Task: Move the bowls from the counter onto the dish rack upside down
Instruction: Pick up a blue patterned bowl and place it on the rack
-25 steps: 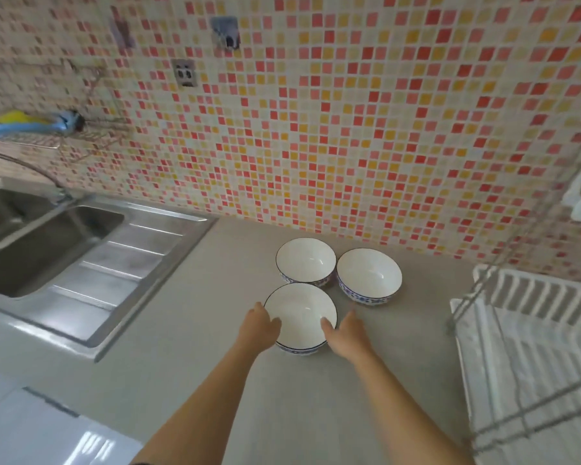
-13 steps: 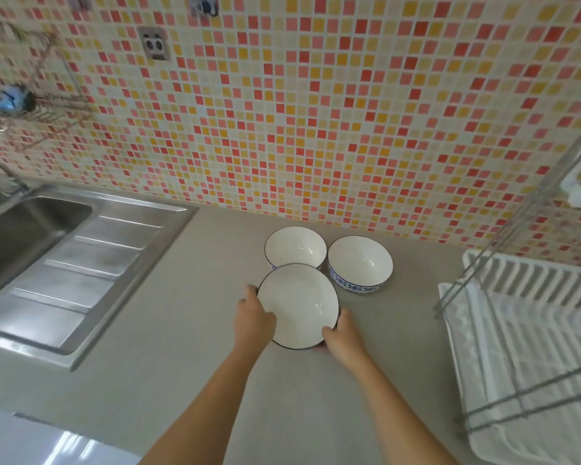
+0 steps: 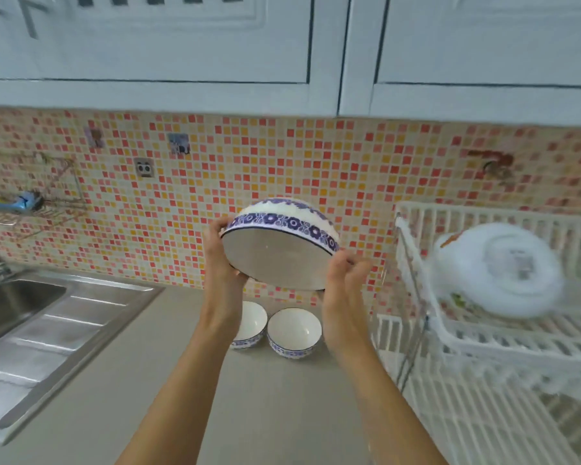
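Observation:
I hold a white bowl with a blue flower band (image 3: 279,253) up in the air, tipped over so its opening faces down toward me. My left hand (image 3: 220,260) grips its left rim and my right hand (image 3: 344,286) grips its right rim. Two more such bowls stand upright on the counter below: one (image 3: 253,325) partly hidden behind my left wrist, the other (image 3: 294,332) beside it. The white two-tier dish rack (image 3: 483,347) stands to the right of my hands.
A white round object (image 3: 497,270) sits blurred on the rack's upper shelf. A steel sink with drainboard (image 3: 47,317) fills the left. White wall cupboards (image 3: 282,52) hang overhead. A wire shelf (image 3: 31,203) is fixed to the tiled wall at left.
Both hands took the nearest bowl off the counter, raised it high and turned it over. The view has tilted upward, so the cupboards and the rack's upper shelf now show.

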Demonstrator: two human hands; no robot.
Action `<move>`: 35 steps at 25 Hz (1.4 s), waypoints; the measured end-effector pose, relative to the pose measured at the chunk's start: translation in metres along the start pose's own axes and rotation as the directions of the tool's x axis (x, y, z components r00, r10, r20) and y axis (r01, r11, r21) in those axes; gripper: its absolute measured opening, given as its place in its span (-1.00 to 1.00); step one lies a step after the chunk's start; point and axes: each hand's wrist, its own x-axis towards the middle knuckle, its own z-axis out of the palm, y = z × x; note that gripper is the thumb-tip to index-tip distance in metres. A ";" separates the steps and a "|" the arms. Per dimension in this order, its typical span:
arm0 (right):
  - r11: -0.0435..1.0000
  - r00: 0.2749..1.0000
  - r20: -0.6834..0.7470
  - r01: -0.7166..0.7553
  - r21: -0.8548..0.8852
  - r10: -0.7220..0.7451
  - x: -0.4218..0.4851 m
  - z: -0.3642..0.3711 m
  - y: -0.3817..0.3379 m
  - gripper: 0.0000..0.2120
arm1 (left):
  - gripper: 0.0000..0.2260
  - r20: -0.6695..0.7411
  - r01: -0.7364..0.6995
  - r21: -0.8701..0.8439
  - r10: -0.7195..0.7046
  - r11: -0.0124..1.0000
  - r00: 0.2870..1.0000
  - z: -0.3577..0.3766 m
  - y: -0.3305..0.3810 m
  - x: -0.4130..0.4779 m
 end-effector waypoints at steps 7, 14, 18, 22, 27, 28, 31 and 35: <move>0.925 0.927 0.005 0.374 0.063 -0.375 -0.006 -0.166 -0.109 -0.57 | -0.73 0.293 -0.203 -0.147 0.239 0.968 0.926 0.124 0.078 -0.066; 0.879 0.920 0.251 0.371 -0.300 -0.303 -0.002 -0.354 -0.124 0.14 | -0.11 0.751 -0.407 0.200 0.127 0.891 0.648 0.229 0.072 -0.100; 0.830 0.941 0.323 0.259 -0.494 -0.101 0.010 -0.420 -0.112 0.24 | -0.01 0.849 -0.512 0.377 -0.067 0.772 0.524 0.290 0.052 -0.109; 0.625 0.928 0.353 0.207 -0.752 0.118 0.032 -0.456 -0.081 0.30 | 0.04 0.870 -0.565 0.466 -0.234 0.681 0.434 0.338 0.014 -0.104; 0.503 0.867 0.428 0.258 -0.825 0.257 0.048 -0.469 -0.049 0.00 | 0.08 0.774 -0.599 0.633 -0.407 0.491 0.485 0.373 -0.031 -0.109; 0.458 0.853 0.425 0.261 -0.850 0.302 0.051 -0.470 -0.044 -0.01 | 0.10 0.749 -0.598 0.661 -0.435 0.453 0.499 0.377 -0.039 -0.111; 0.361 0.822 0.413 0.275 -0.891 0.392 0.060 -0.472 -0.028 0.04 | 0.13 0.687 -0.573 0.723 -0.494 0.387 0.533 0.386 -0.057 -0.118; 0.288 0.796 0.421 0.320 -0.903 0.435 0.073 -0.472 -0.017 0.05 | 0.17 0.663 -0.602 0.735 -0.520 0.313 0.538 0.391 -0.067 -0.120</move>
